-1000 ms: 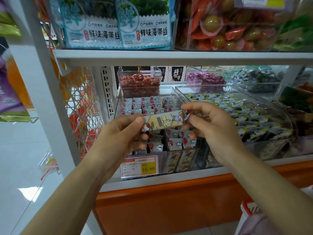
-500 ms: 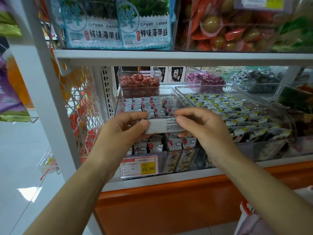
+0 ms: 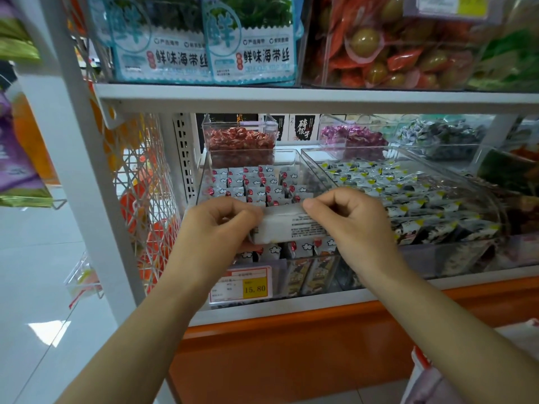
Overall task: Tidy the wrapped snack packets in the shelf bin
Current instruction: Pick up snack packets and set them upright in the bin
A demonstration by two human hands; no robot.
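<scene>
While the person stands close in front, the head-worn view looks down into a clear bin [image 3: 201, 182] on the lower shelf [image 3: 291, 305]. Setting one packet [image 3: 287, 225] into place at the front of that bin is, I judge, the step in hand. The next move seems to call for lowering it with both ends level and seating it in line with its neighbours. Only then should the two grips loosen, so it neither tips nor knocks the rows behind. A neighbouring bin [image 3: 318, 166] to the right holds a different sort, so the packet belongs left of that dividing wall.

The long packet is held level and crosswise, its white printed back toward the camera. The left hand [image 3: 218, 228] pinches its left end, thumb [image 3: 248, 218] lying on the near face and the other fingers curled behind. The right hand [image 3: 353, 225] grips the right end, its fingers [image 3: 319, 204] hooked over the top edge; where that thumb sits I cannot tell. The packet hangs just above the front part of the bin, near the small packets [image 3: 256, 185] standing in neat rows farther back. Whether it touches any of them I cannot say.
</scene>
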